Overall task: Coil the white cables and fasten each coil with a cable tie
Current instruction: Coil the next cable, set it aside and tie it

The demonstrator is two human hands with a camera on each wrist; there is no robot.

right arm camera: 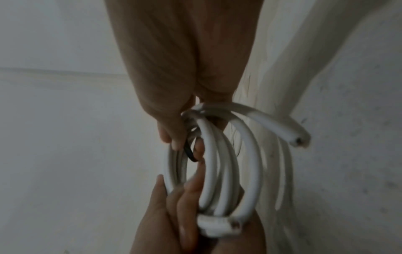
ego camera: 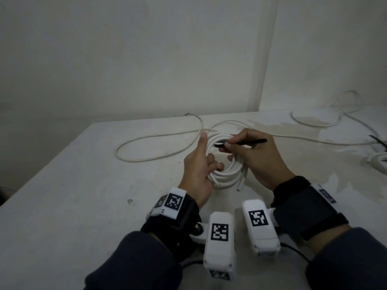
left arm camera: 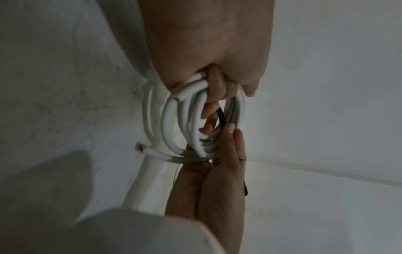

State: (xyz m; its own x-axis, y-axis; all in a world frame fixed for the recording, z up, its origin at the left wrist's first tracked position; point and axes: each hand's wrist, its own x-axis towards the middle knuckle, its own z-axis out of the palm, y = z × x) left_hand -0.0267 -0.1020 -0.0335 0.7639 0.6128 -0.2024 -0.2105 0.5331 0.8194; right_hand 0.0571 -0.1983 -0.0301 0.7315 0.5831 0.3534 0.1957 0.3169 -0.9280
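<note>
A white cable coil [ego camera: 228,170] is held upright just above the table, in front of me. My left hand [ego camera: 199,164] grips its left side, fingers curled through the loops and thumb straight up. My right hand [ego camera: 249,151] pinches a black cable tie [ego camera: 249,142] at the coil's top, its looped end [ego camera: 219,145] bent over the strands. In the left wrist view the coil [left arm camera: 172,123] hangs from my fingers with the tie [left arm camera: 222,116] passing through it. In the right wrist view the coil [right arm camera: 217,171] fills the centre and the tie's tip [right arm camera: 190,152] sits between thumb and forefinger.
A loose white cable [ego camera: 146,147] loops over the white table [ego camera: 73,206] behind the coil. Another cable [ego camera: 314,122] runs along the back right. At the right edge lie a black tie [ego camera: 377,141] and part of another coil [ego camera: 379,162]. A white wall [ego camera: 146,49] stands behind.
</note>
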